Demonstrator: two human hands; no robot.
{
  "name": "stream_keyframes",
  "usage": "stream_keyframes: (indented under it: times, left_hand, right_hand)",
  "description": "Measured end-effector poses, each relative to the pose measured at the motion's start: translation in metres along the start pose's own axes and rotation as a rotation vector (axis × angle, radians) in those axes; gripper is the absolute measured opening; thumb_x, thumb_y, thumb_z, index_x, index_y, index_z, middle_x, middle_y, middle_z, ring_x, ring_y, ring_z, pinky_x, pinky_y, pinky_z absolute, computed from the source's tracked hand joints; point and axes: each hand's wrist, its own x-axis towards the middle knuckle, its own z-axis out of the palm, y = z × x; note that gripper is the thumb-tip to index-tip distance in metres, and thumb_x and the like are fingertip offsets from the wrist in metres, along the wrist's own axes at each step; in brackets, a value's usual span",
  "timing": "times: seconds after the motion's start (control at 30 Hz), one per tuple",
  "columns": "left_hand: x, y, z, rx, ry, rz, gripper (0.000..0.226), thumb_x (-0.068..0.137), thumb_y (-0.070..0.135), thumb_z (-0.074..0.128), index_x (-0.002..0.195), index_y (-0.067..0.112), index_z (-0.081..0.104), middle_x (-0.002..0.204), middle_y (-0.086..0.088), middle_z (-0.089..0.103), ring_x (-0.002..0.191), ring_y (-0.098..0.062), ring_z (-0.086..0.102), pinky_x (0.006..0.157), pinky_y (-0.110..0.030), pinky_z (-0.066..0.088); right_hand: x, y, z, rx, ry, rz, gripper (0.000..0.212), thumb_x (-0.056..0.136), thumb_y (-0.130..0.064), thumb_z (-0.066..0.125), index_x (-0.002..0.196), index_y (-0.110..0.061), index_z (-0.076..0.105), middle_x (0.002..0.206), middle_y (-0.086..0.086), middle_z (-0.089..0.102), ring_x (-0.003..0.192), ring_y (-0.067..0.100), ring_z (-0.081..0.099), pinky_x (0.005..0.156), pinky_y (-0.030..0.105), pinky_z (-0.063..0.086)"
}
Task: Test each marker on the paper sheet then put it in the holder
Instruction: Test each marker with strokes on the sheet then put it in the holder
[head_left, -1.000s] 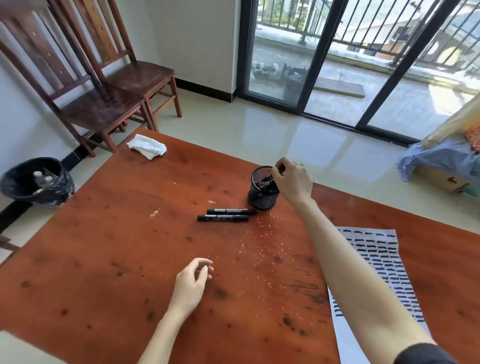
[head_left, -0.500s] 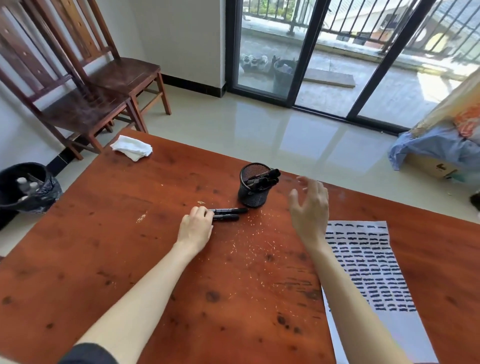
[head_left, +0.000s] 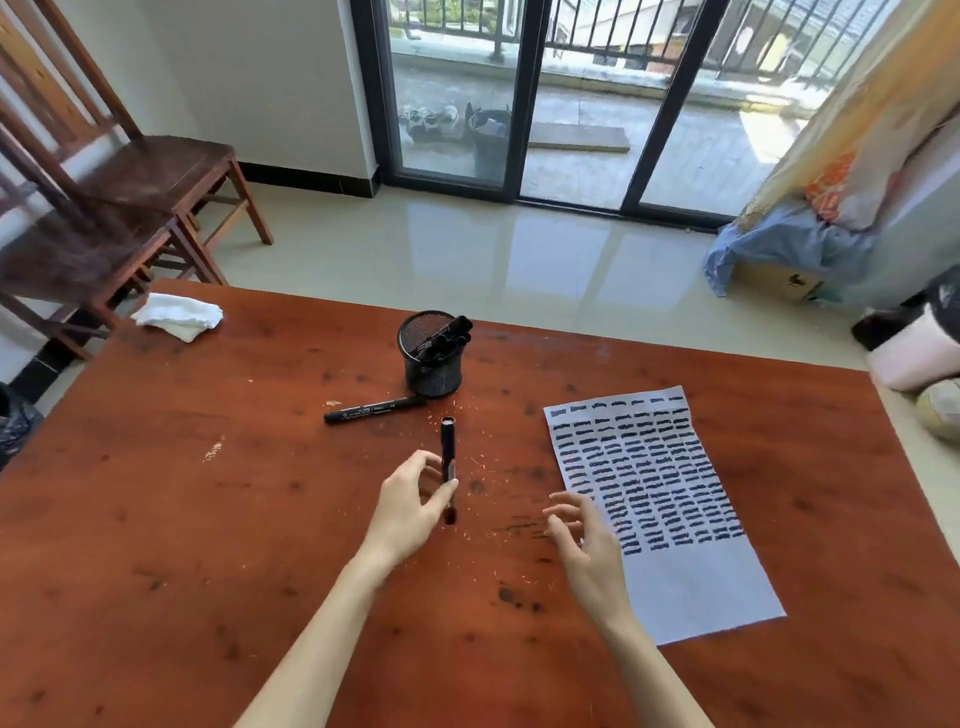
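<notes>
A black mesh holder (head_left: 432, 364) stands on the reddish wooden tabletop (head_left: 208, 519), and serves here as the landmark. Inside it several black markers (head_left: 448, 338) lean together toward its right rim, their ends poking above the edge; the exact count cannot be told.

Just in front of the holder, reaching out to its left, one black marker (head_left: 375, 410) lies flat on the tabletop, its right end nearly at the holder's base. A little nearer the person than the holder, the left hand (head_left: 413, 506) pinches a second black marker (head_left: 448, 465) between thumb and fingers, the marker standing roughly lengthwise toward the holder, clear of the lying one. Whether its cap is on cannot be told.

To the holder's right and nearer the person, a white paper sheet (head_left: 691, 582) lies flat, its upper part filled with rows of short dark test strokes, its lower part blank. The right hand (head_left: 589, 548) hovers at the sheet's left edge, fingers spread and loosely bent, holding nothing.

Far left of the holder, at the tabletop's back corner, sits a folded white cloth (head_left: 179, 314).
</notes>
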Motion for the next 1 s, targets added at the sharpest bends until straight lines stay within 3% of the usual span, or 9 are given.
stream_keyframes:
  times: [0.1, 0.2, 0.3, 0.43, 0.6, 0.63, 0.73, 0.87, 1.0]
  left_hand:
    - [-0.026, 0.038, 0.031, -0.334, -0.079, -0.061, 0.011, 0.083, 0.012, 0.065, 0.087, 0.016, 0.056, 0.084, 0.002, 0.066, 0.082, -0.013, 0.065, 0.071, -0.015, 0.049]
    - [-0.046, 0.063, 0.061, -0.453, -0.177, -0.009, 0.009, 0.080, 0.006, 0.068, 0.084, 0.008, 0.060, 0.081, -0.003, 0.067, 0.077, -0.012, 0.065, 0.066, -0.024, 0.053]
    - [-0.063, 0.083, 0.082, -0.556, -0.236, -0.074, 0.009, 0.086, 0.011, 0.061, 0.091, 0.003, 0.062, 0.087, -0.009, 0.067, 0.074, -0.009, 0.064, 0.060, -0.023, 0.053]
    - [-0.082, 0.105, 0.108, -0.755, -0.291, -0.175, 0.031, 0.095, 0.025, 0.041, 0.096, 0.005, 0.065, 0.082, -0.008, 0.069, 0.066, -0.014, 0.064, 0.056, -0.024, 0.051]
    - [-0.099, 0.123, 0.147, -0.440, -0.387, -0.030, 0.019, 0.095, 0.009, 0.045, 0.105, 0.009, 0.062, 0.083, -0.007, 0.067, 0.062, -0.008, 0.059, 0.051, -0.020, 0.046]
    - [-0.102, 0.127, 0.157, -0.337, -0.417, 0.012, 0.020, 0.095, 0.008, 0.046, 0.107, 0.011, 0.061, 0.083, -0.003, 0.067, 0.062, -0.007, 0.057, 0.052, -0.019, 0.045]
    - [-0.111, 0.138, 0.191, -0.019, -0.435, 0.130, 0.016, 0.097, 0.015, 0.043, 0.101, 0.017, 0.058, 0.070, 0.008, 0.055, 0.053, -0.001, 0.044, 0.053, -0.013, 0.035]
    - [-0.122, 0.151, 0.221, 0.036, -0.331, 0.141, 0.020, 0.099, 0.020, 0.038, 0.089, 0.017, 0.054, 0.063, 0.006, 0.048, 0.055, -0.005, 0.044, 0.055, -0.018, 0.031]
    - [-0.136, 0.149, 0.239, 0.245, -0.266, 0.129, 0.031, 0.099, 0.031, 0.032, 0.094, 0.007, 0.051, 0.093, -0.015, 0.065, 0.089, -0.034, 0.057, 0.073, -0.039, 0.040]
  right_hand:
    - [-0.006, -0.003, -0.010, 0.370, -0.190, 0.254, 0.017, 0.096, -0.024, 0.046, 0.111, -0.019, 0.055, 0.096, 0.005, 0.066, 0.065, 0.011, 0.065, 0.059, 0.022, 0.049]
    - [-0.014, 0.001, -0.031, 0.655, -0.212, 0.381, 0.022, 0.094, -0.027, 0.046, 0.088, -0.009, 0.057, 0.063, 0.000, 0.056, 0.046, 0.007, 0.046, 0.044, 0.015, 0.035]
    - [-0.020, 0.013, -0.066, 0.819, -0.163, 0.403, 0.022, 0.093, -0.017, 0.047, 0.074, -0.007, 0.048, 0.049, -0.003, 0.041, 0.037, 0.004, 0.033, 0.038, 0.013, 0.027]
    - [-0.024, 0.035, -0.124, 0.861, -0.066, 0.351, 0.014, 0.078, -0.015, 0.060, 0.071, -0.008, 0.050, 0.053, 0.000, 0.038, 0.038, 0.003, 0.033, 0.037, 0.013, 0.027]
    - [-0.023, 0.046, -0.186, 0.964, -0.052, 0.215, 0.047, 0.044, -0.034, 0.092, 0.071, -0.007, 0.064, 0.056, 0.000, 0.050, 0.045, 0.006, 0.044, 0.043, 0.015, 0.037]
    - [-0.022, 0.046, -0.194, 0.994, -0.059, 0.210, 0.046, 0.044, -0.036, 0.091, 0.072, -0.010, 0.066, 0.062, 0.000, 0.056, 0.050, 0.007, 0.051, 0.048, 0.016, 0.042]
    - [-0.024, 0.042, -0.207, 1.104, -0.110, 0.262, 0.018, 0.075, -0.029, 0.066, 0.082, -0.014, 0.059, 0.079, 0.003, 0.059, 0.074, 0.015, 0.061, 0.068, 0.027, 0.052]
    - [-0.026, 0.035, -0.197, 1.241, -0.130, 0.426, 0.024, 0.089, -0.022, 0.051, 0.067, -0.016, 0.045, 0.055, -0.003, 0.044, 0.048, 0.012, 0.049, 0.054, 0.025, 0.040]
    - [-0.023, 0.034, -0.189, 1.279, -0.034, 0.549, 0.046, 0.091, -0.016, 0.044, 0.048, -0.020, 0.029, 0.037, -0.008, 0.020, 0.028, 0.008, 0.020, 0.033, 0.018, 0.024]
